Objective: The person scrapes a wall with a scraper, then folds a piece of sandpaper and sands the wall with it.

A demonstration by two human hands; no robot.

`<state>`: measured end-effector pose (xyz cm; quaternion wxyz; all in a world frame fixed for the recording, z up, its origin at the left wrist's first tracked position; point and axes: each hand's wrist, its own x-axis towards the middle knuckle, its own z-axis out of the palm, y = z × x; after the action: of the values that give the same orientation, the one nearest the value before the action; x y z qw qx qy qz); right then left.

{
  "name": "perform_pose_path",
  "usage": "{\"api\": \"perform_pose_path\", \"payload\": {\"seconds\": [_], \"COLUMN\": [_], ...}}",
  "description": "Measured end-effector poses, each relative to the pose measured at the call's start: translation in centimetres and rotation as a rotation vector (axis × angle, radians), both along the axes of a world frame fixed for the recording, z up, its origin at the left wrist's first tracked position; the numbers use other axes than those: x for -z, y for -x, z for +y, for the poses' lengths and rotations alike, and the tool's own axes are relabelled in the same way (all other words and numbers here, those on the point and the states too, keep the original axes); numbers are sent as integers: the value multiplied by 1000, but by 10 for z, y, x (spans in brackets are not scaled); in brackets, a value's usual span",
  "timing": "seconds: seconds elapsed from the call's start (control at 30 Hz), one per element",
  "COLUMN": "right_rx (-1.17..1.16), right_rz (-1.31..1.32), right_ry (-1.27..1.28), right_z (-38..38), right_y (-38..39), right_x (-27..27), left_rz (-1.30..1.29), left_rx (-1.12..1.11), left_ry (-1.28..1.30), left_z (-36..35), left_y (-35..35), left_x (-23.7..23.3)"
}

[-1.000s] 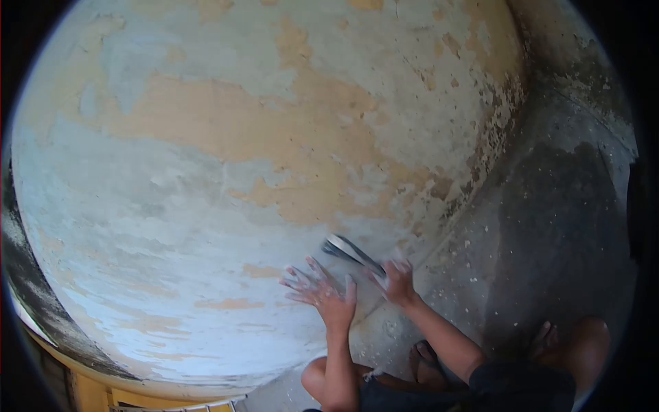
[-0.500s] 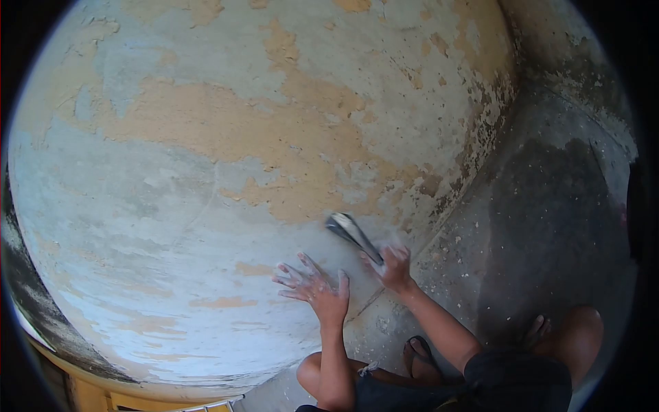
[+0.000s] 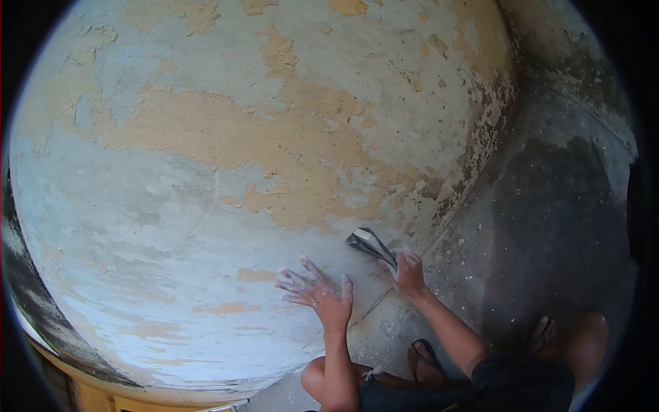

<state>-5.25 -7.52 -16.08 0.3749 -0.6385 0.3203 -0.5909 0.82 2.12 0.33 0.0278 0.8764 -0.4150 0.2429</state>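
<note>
Dusted with white powder, my left hand (image 3: pixel 322 295) lies against the wall (image 3: pixel 158 226) with its fingers spread and nothing in it. To its right, my right hand (image 3: pixel 406 272) is wrapped round one end of a dark folded strip (image 3: pixel 371 244) with a whitish inner face, which may be sandpaper. The strip points up and left from the hand, over the wall's lower part. Patches of tan paint show among grey-white areas of the wall, and fine powder coats the surface around both hands.
The grey concrete floor (image 3: pixel 473 275) meets the wall along a flaking edge on the right. A large dark patch (image 3: pixel 556 213) marks the floor. My bent legs and a sandalled foot (image 3: pixel 425 360) are below. Something yellow (image 3: pixel 96 398) stands at the lower left.
My right hand and the dark strip have moved right and slightly down. My left hand remains spread on the wall, nearly in the same place.
</note>
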Motion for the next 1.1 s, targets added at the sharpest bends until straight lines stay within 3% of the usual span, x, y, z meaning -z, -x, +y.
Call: {"api": "perform_pose_path", "payload": {"seconds": [0.17,0.27,0.4,0.57,0.67,0.77,1.1], "right_rx": [-19,0,-12,-1,6,56,12], "right_rz": [-10,21,57,89,103,158,92], "right_ry": [80,29,-3,114,126,120,86], "right_z": [-15,-8,11,-19,-23,3,-2], "right_y": [7,7,-3,10,13,4,11], "right_x": [-42,-41,22,-14,-7,65,25], "left_rz": [31,28,5,25,31,24,9], "left_rx": [26,20,7,31,26,21,36], "left_ry": [-10,-8,3,-12,-21,2,-2], "left_z": [1,2,0,2,6,0,3], "left_y": [-2,-1,-1,-6,-4,-3,-9], "left_x": [0,-1,2,2,2,2,4]}}
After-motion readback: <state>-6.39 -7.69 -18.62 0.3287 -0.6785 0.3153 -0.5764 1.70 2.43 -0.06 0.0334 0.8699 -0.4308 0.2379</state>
